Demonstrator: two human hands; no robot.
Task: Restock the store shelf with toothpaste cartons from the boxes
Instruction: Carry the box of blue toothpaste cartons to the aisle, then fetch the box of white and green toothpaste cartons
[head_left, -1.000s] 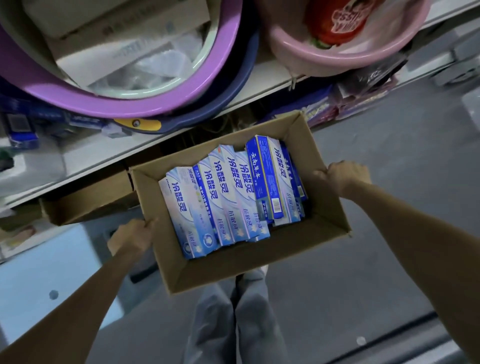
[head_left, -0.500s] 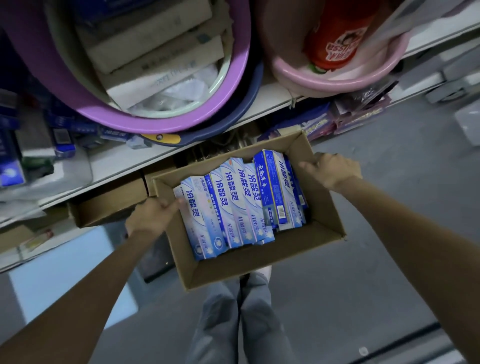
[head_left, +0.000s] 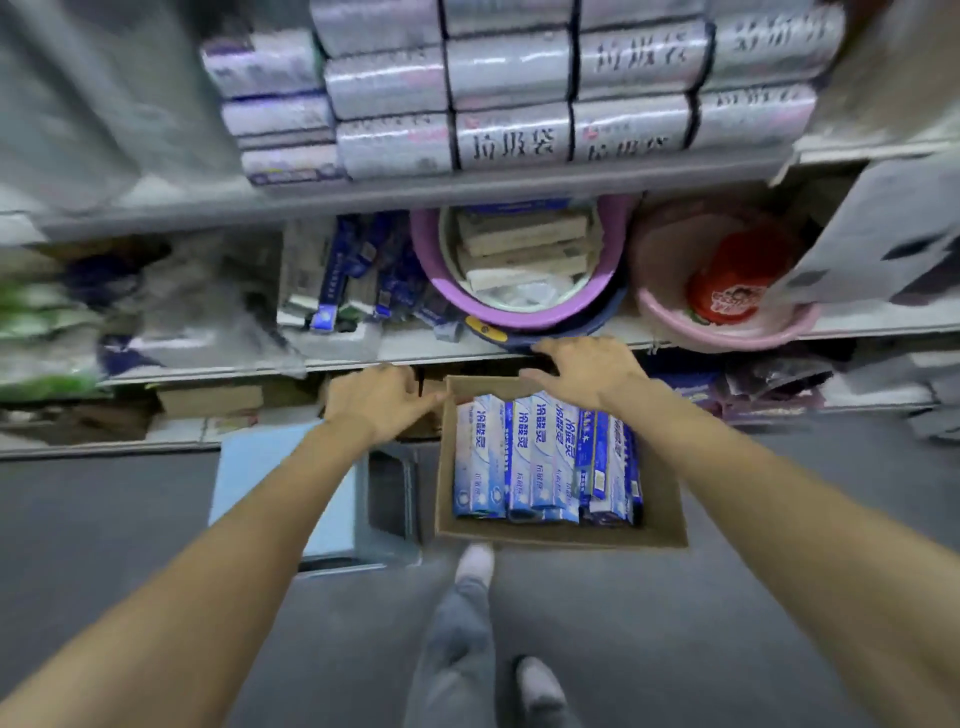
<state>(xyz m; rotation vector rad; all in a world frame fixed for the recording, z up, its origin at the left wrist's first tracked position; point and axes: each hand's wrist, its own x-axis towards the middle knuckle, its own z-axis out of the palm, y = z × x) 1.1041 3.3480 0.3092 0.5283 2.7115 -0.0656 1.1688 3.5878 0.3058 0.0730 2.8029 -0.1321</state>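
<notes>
Store shelf (head_left: 208, 366) stands just beyond the cardboard box (head_left: 561, 535) of toothpaste cartons (head_left: 519, 457); left hand (head_left: 379, 402) grips its far-left corner, right hand (head_left: 587, 371) covers its far rim, grip unclear, so positioning the box seems the step, and next it needs setting down to free a hand

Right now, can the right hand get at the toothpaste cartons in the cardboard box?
Probably yes: the cardboard box is open on top, the toothpaste cartons lie uncovered, and the right hand is over its far rim, with nothing between them.
</notes>
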